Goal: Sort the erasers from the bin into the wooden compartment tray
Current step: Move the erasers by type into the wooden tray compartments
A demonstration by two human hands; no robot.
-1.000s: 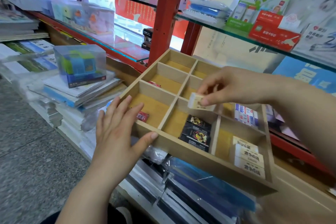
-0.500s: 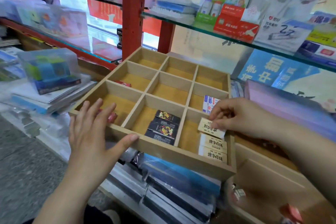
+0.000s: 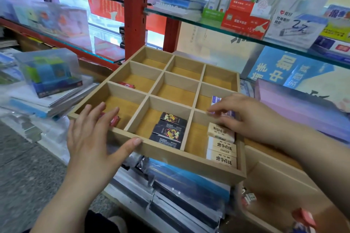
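While left hand (image 3: 91, 138) and right hand (image 3: 244, 117) rest released, cream erasers (image 3: 224, 146) lie crosswise in tray (image 3: 189, 165).

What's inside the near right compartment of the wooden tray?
Three cream erasers lie along its right side; the left is bare. The right hand covers its far corner, hiding anything beneath.

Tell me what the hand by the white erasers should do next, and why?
Probably the right hand should reach down to the bin for another eraser: it holds nothing, three cream erasers already lie in their compartment, and the left hand rests on the wooden tray.
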